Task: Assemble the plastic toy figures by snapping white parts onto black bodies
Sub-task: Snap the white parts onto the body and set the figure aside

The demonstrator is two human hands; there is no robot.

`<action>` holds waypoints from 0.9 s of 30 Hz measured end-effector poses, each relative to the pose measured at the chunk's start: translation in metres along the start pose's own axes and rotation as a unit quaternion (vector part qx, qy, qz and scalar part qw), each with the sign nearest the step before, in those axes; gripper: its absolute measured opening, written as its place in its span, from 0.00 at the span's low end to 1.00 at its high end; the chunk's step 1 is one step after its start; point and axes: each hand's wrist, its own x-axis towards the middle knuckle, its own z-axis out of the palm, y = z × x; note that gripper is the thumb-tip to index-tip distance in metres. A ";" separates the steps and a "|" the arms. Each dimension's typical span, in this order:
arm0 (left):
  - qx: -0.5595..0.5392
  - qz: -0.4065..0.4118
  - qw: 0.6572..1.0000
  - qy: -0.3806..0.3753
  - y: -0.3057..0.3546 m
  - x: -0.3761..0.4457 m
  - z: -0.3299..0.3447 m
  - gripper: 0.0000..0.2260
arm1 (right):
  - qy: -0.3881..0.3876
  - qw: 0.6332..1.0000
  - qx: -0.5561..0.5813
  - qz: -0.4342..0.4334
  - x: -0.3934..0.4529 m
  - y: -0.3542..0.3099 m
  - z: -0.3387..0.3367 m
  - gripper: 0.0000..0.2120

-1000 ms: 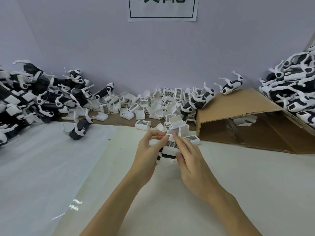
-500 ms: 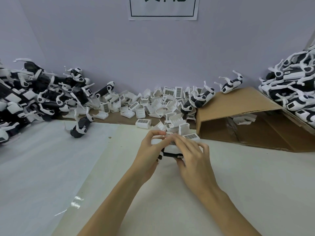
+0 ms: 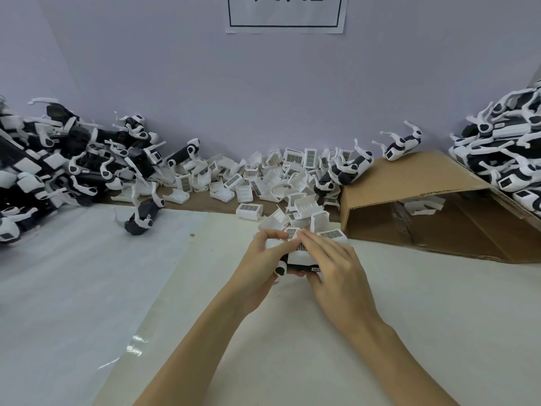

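White part: a ribbed white shell (image 3: 298, 249) sits on top of the black body, held above the table's middle, just in front of the loose-parts heap; its dark grille patch shows between the fingertips
Black body: a black toy body (image 3: 301, 267) shows as a dark strip under the shell, with a round white-and-black joint at its left end; most of it is hidden by the hands
Left hand: the left hand (image 3: 262, 260) curls round the figure's left end — thumb on top of the shell, fingers wrapped underneath
Right hand: the right hand (image 3: 336, 268) grips the right side; its fingers (image 3: 311, 240) lie flat along the shell's top and its thumb tucks under the body
Loose parts: a heap of white shells (image 3: 272, 180) lies against the back wall, reaching to just behind the hands
Left pile: black-and-white figures (image 3: 52, 168) are stacked at the far left; one single figure (image 3: 143, 215) lies apart from them, nearer the middle
Box: a cardboard box (image 3: 424, 197) lies on its side to the right, open toward the camera; one figure (image 3: 401, 145) rests on its top edge
Right pile: more figures (image 3: 509, 153) are stacked at the far right edge
Surface: a pale table (image 3: 439, 303), with a clear plastic sheet (image 3: 73, 288) over its left part
Wall: lilac — a white paper sign (image 3: 285, 13) is cut off at the top
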 end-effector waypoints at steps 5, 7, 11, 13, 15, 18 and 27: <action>-0.004 0.008 1.000 0.006 0.000 0.001 0.001 0.22 | 0.006 1.000 -0.007 -0.009 -0.001 0.000 0.000 0.42; -0.032 0.014 0.999 0.008 -0.002 0.001 0.001 0.26 | 0.003 1.000 -0.005 -0.019 -0.001 -0.002 0.000 0.42; -0.080 0.012 0.997 0.007 -0.002 0.003 0.000 0.25 | 0.042 0.999 -0.010 -0.026 0.000 -0.003 0.000 0.37; -0.097 0.015 0.995 -0.008 -0.002 0.004 0.000 0.19 | 0.048 0.999 -0.012 -0.020 0.000 -0.001 -0.002 0.35; -0.088 0.020 0.996 -0.015 -0.002 0.005 0.000 0.18 | 0.044 0.999 -0.019 -0.026 0.002 0.002 -0.004 0.34; -0.074 0.025 0.997 -0.016 -0.002 0.003 0.003 0.19 | 0.038 0.998 -0.036 -0.036 0.003 0.005 -0.008 0.34; -0.064 0.029 0.997 -0.042 0.005 -0.002 0.003 0.22 | 0.056 0.997 -0.002 -0.062 0.003 -0.004 -0.006 0.31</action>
